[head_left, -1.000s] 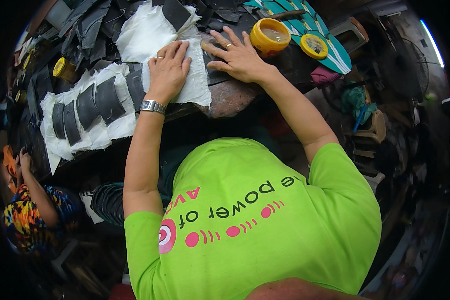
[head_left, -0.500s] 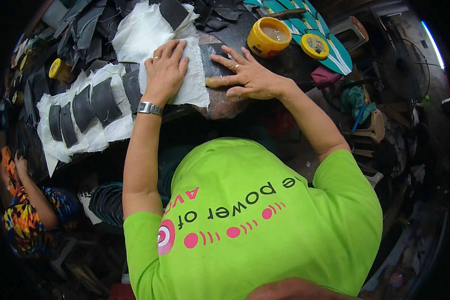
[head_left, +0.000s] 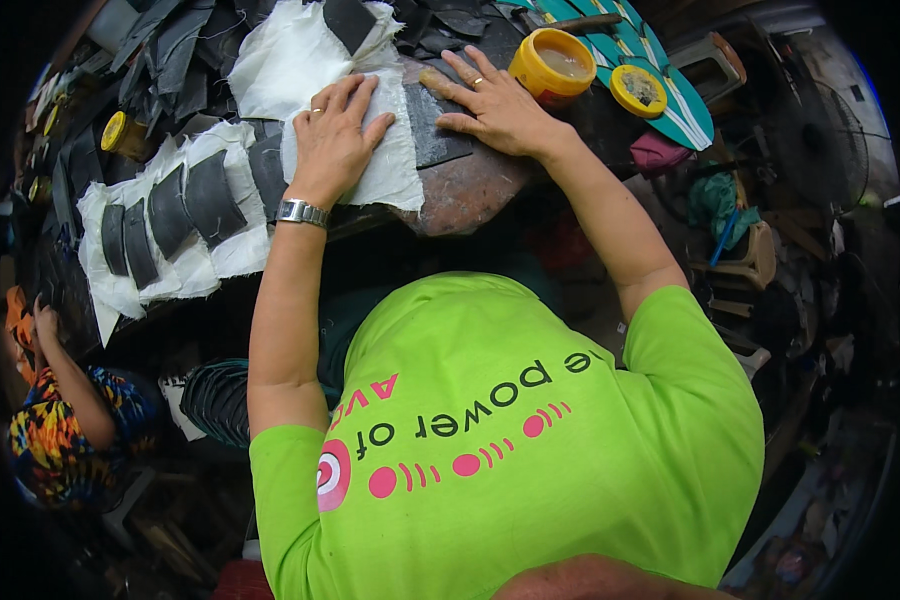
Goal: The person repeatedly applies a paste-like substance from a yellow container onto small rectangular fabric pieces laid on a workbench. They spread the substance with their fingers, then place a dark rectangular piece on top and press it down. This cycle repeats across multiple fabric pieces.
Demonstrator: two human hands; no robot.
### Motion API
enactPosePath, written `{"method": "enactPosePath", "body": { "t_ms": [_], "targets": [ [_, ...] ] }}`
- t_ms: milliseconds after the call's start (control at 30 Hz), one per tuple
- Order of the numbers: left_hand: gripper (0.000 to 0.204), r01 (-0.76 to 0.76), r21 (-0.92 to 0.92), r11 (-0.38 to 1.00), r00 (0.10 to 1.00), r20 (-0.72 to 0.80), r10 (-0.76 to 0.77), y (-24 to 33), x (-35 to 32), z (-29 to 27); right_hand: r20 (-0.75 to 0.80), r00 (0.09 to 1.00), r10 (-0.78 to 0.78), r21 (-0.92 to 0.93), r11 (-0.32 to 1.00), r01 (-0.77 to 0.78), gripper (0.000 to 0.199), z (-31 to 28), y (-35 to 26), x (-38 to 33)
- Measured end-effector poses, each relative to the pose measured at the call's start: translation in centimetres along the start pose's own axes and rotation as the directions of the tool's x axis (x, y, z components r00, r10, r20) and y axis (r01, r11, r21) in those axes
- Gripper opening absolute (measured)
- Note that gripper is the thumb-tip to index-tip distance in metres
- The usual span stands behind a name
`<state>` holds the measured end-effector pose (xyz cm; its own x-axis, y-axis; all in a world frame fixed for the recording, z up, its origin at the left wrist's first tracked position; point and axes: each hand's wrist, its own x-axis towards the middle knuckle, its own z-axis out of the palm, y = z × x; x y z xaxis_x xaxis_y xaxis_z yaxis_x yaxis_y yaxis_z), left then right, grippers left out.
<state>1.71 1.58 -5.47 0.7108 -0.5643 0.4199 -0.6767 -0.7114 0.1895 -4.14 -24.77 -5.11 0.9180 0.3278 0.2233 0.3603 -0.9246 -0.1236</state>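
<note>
Both palms lie flat with fingers spread, clutching nothing: my left hand [head_left: 332,135] presses a white cloth [head_left: 385,165] near the table's [head_left: 465,200] front edge, and my right hand [head_left: 495,105] rests just beside it on a dark piece [head_left: 435,135] that touches the cloth's right edge. More dark strips [head_left: 185,205] lie in a row on white cloth toward the table's left side. Behind my right hand, near the far edge, stand an open yellow tub [head_left: 553,65] and its lid [head_left: 638,90].
</note>
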Motion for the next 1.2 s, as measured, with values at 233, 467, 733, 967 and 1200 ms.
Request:
{"method": "enactPosePath", "body": {
  "t_ms": [233,467,733,967,1200],
  "targets": [
    [0.057,0.002,-0.012,1.000,1.000,0.014,-0.002,-0.1,0.0,0.0,0.183,0.968,-0.173,0.006,0.985,0.175,0.054,-2.2,1.1,-1.6],
    [0.058,0.018,0.029,0.999,0.998,0.062,-0.020,0.1,0.2,-0.2,0.071,0.958,-0.279,0.561,0.805,0.193,0.050,-3.1,0.6,-4.0],
    [0.059,0.036,0.022,0.999,0.997,0.075,-0.037,0.1,0.2,-0.4,-0.040,0.993,0.114,0.523,0.849,-0.076,0.051,0.2,1.5,-1.1],
    [0.059,0.038,-0.030,0.999,0.999,0.021,-0.037,-0.2,0.0,0.1,0.015,0.999,-0.041,0.444,0.895,0.030,0.043,-1.4,0.4,-4.8],
    [0.060,0.046,-0.015,0.999,0.998,0.038,-0.045,0.1,0.1,-0.1,-0.049,0.984,-0.173,0.635,0.755,0.164,0.041,-4.6,-1.1,-6.4]
  ]
}}
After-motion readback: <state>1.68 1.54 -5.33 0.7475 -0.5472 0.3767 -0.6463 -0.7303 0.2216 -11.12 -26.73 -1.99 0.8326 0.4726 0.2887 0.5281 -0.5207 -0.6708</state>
